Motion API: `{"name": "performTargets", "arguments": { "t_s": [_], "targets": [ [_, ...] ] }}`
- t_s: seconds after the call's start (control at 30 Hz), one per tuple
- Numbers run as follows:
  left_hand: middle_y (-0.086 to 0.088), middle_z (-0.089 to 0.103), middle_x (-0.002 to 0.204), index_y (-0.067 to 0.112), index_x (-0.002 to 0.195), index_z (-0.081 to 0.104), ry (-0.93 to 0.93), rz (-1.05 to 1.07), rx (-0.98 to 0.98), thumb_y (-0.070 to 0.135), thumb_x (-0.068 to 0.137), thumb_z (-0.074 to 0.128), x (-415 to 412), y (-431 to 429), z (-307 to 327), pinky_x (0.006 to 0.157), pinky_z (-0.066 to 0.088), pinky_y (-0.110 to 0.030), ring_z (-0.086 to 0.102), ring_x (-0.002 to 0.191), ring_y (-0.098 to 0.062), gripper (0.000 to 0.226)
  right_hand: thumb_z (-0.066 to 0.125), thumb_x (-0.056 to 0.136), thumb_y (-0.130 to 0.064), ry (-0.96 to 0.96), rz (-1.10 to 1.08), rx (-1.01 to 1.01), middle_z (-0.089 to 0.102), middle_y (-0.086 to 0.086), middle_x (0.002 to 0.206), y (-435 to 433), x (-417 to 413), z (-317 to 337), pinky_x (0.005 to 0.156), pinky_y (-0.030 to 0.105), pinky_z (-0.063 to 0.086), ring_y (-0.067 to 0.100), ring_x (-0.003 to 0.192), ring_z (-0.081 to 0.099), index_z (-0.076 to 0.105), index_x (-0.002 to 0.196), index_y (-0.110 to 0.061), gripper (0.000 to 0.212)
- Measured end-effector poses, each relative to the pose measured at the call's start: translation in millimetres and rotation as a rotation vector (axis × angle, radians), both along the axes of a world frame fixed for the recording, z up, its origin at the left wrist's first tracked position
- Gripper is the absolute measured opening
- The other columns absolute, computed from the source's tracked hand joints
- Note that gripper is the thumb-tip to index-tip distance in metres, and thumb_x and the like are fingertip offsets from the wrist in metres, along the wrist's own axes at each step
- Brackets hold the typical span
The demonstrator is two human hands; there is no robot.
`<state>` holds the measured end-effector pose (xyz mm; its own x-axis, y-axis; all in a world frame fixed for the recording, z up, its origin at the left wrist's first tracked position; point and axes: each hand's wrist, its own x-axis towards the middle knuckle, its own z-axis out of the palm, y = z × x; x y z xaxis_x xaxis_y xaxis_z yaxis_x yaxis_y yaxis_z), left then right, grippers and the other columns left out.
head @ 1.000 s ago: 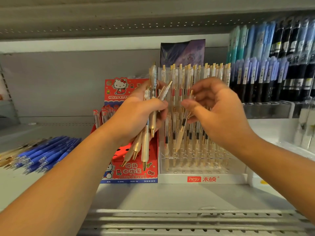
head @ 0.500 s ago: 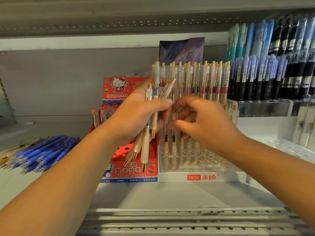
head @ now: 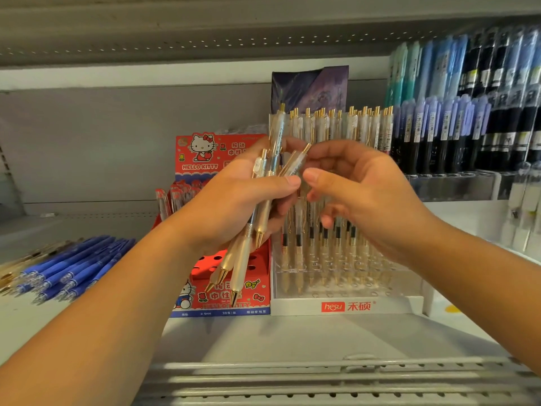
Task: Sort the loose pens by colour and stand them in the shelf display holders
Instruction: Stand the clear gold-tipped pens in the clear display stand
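Head view: the left hand [head: 234,206] has a tight grip on a bunch of pale gold plastic pens [head: 248,259], tips down, above the middle of the grey metal shelf [head: 292,338]. The right hand [head: 360,200] curls its grip at the top of one slanted pen [head: 295,164]; I cannot tell if it pinches yet. I think this is the pick-one step. Next, pull that pen free and stand it in the clear plastic holder with the white base [head: 345,306], just behind.
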<state>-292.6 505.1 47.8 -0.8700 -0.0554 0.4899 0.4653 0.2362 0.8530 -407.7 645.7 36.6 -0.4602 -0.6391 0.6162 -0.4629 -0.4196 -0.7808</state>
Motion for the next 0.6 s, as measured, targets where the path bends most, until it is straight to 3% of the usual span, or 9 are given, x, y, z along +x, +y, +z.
{"name": "performTargets", "arguments": {
  "t_s": [0.07, 0.13, 0.2, 0.27, 0.33, 0.5, 0.6],
  "targets": [
    [-0.014, 0.046, 0.064, 0.015, 0.135, 0.046, -0.013, -0.022, -0.010, 0.004, 0.091, 0.057, 0.3, 0.7, -0.6, 0.038, 0.039, -0.022, 0.048, 0.041, -0.012, 0.047, 0.072, 0.076, -0.020, -0.070, 0.059, -0.002, 0.070, 0.012, 0.106, 0.3, 0.7, 1.8, 0.045, 0.025, 0.047, 0.015, 0.070, 0.063, 0.064, 0.100, -0.013, 0.026],
    [-0.010, 0.051, 0.064, 0.015, 0.139, 0.043, -0.045, -0.039, -0.004, 0.001, 0.095, 0.053, -0.3, 0.9, -2.0, 0.039, 0.041, -0.021, 0.052, 0.042, -0.010, 0.048, 0.071, 0.073, -0.022, -0.113, 0.115, -0.008, 0.072, 0.004, 0.112, 0.0, 1.7, 3.1, 0.045, 0.023, 0.046, 0.014, 0.069, 0.062, 0.064, 0.094, -0.011, 0.025],
    [-0.005, 0.055, 0.064, 0.015, 0.139, 0.042, -0.072, -0.051, -0.013, 0.000, 0.097, 0.051, -1.0, 1.2, -2.7, 0.039, 0.042, -0.020, 0.055, 0.043, -0.009, 0.046, 0.071, 0.073, -0.019, -0.165, 0.164, -0.005, 0.074, -0.001, 0.105, 0.0, 2.5, 3.6, 0.044, 0.022, 0.046, 0.014, 0.069, 0.063, 0.065, 0.094, -0.010, 0.024],
    [-0.008, 0.054, 0.065, 0.014, 0.137, 0.043, -0.071, -0.057, -0.046, 0.003, 0.096, 0.053, -1.4, 1.4, -2.6, 0.040, 0.042, -0.020, 0.054, 0.044, -0.008, 0.044, 0.070, 0.073, -0.017, -0.207, 0.196, -0.006, 0.073, 0.005, 0.094, 0.8, 2.6, 3.8, 0.045, 0.021, 0.047, 0.014, 0.069, 0.063, 0.066, 0.094, -0.010, 0.023],
    [-0.014, 0.050, 0.067, 0.016, 0.138, 0.044, -0.059, -0.059, -0.055, 0.009, 0.092, 0.054, -1.3, 1.2, -2.5, 0.040, 0.041, -0.023, 0.051, 0.043, -0.012, 0.048, 0.069, 0.074, -0.016, -0.211, 0.205, -0.027, 0.073, 0.011, 0.097, 2.0, 2.2, 5.2, 0.050, 0.022, 0.051, 0.014, 0.070, 0.064, 0.065, 0.094, -0.008, 0.022],
    [-0.011, 0.052, 0.069, 0.019, 0.130, 0.051, -0.074, -0.095, 0.038, 0.009, 0.085, 0.048, -0.9, -4.9, -2.4, 0.041, 0.030, -0.021, 0.037, 0.046, -0.018, 0.046, 0.061, 0.085, -0.005, -0.273, 0.229, -0.193, 0.067, 0.029, 0.112, 2.0, -0.4, 9.4, 0.078, 0.031, 0.061, 0.026, 0.105, 0.070, 0.057, 0.096, -0.003, 0.012],
    [-0.013, 0.053, 0.070, 0.016, 0.126, 0.053, -0.060, -0.073, 0.037, 0.009, 0.085, 0.046, -1.9, -6.6, -2.3, 0.040, 0.033, -0.020, 0.038, 0.045, -0.019, 0.043, 0.060, 0.087, -0.005, -0.301, 0.221, -0.232, 0.064, 0.030, 0.108, 0.7, -0.3, 7.3, 0.076, 0.035, 0.061, 0.035, 0.106, 0.069, 0.056, 0.097, -0.003, 0.012]
  ]
}}
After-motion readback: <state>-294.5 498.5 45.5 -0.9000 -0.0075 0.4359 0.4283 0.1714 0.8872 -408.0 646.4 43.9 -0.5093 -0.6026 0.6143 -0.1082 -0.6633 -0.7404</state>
